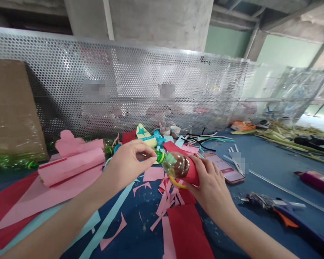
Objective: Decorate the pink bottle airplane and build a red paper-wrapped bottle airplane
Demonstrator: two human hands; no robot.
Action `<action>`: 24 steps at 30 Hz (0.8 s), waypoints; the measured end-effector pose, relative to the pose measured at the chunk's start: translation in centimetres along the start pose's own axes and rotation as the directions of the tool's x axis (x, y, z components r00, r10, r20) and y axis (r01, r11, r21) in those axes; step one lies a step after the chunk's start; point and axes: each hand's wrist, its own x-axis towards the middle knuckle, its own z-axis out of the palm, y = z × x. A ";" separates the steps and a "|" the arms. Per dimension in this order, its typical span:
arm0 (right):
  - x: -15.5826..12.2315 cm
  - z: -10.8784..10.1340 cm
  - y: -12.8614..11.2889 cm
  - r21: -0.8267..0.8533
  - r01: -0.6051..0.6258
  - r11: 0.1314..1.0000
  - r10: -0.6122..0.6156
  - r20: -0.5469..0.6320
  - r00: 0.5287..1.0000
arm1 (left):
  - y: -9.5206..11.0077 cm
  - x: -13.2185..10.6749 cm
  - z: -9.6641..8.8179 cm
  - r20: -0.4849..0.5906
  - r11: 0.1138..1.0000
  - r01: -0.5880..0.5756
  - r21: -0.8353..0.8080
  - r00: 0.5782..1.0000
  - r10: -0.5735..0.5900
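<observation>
A clear plastic bottle [175, 164] with a red paper wrap [192, 172] lies nearly level above the table, its neck pointing left. My right hand [209, 176] is closed round the wrapped body. At the neck, my left hand [132, 160] pinches the green cap [160, 157] between thumb and fingertips. I cannot tell whether the cap is tight or loose. Below the bottle are pink paper strips [169, 196] and a yellow ring [177, 182], partly hidden. A red paper sheet [187, 230] lies in front.
Rolled pink paper [72, 167] and green bottles [5, 160] are at the left, by a cardboard sheet [13, 104]. To the right lie a phone [223, 167], a glue gun [286, 212] and a purple bottle [317, 181]. A perforated screen [151, 82] stands behind.
</observation>
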 end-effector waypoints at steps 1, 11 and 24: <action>0.0 0.0 0.0 0.004 0.001 1.000 -0.001 0.003 1.000 | -0.1 0.1 0.0 0.005 1.000 -0.011 0.001 1.000 0.011; 0.1 -0.3 -0.4 0.102 -0.004 0.995 -0.001 0.048 0.999 | -0.7 0.9 -0.6 0.206 0.990 0.076 -0.116 0.977 -0.051; 0.0 -0.2 0.1 0.110 0.034 0.993 -0.038 0.031 0.999 | -0.3 -0.2 1.3 0.017 0.994 -0.087 0.067 0.996 0.086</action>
